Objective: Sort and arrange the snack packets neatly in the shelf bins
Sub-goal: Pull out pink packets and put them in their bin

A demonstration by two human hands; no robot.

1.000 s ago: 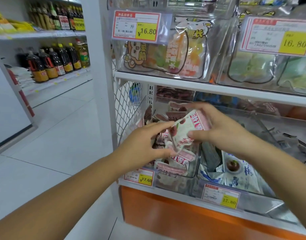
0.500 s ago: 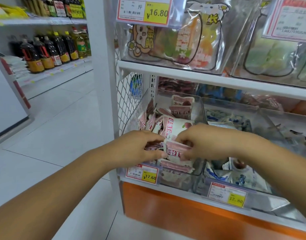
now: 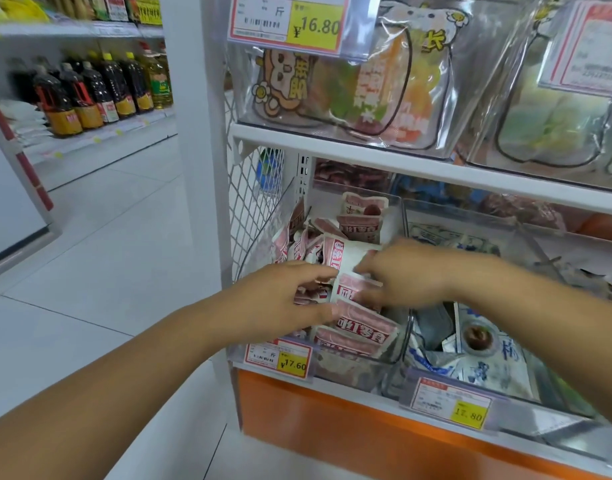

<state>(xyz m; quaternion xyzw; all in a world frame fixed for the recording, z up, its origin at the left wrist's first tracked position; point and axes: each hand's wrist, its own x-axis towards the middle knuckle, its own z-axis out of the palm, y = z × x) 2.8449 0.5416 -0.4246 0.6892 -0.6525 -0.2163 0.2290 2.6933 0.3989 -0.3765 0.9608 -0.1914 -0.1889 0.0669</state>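
Note:
A clear plastic bin (image 3: 360, 370) on the lower shelf holds several pink-and-white snack packets (image 3: 361, 226). My left hand (image 3: 284, 299) reaches into the bin from the left, its fingers curled on a pink packet (image 3: 351, 292) at the front. My right hand (image 3: 401, 275) comes in from the right and pinches the same packet's top edge. More pink packets (image 3: 358, 332) lie flat in front, below both hands. The neighbouring bin (image 3: 567, 407) to the right holds blue-and-white packets (image 3: 481, 362).
Price tags read 17.60 (image 3: 278, 356) and 17.80 (image 3: 450, 401). The upper shelf (image 3: 419, 162) carries clear bins of large bags. A white upright post (image 3: 200, 168) and mesh side panel (image 3: 254, 199) bound the bin's left. Oil bottles (image 3: 100, 91) stand across the tiled aisle.
The packet I held up above the bin has come down into the front of the pile. Both hands have dropped lower and closed in on it; the view has tilted slightly down.

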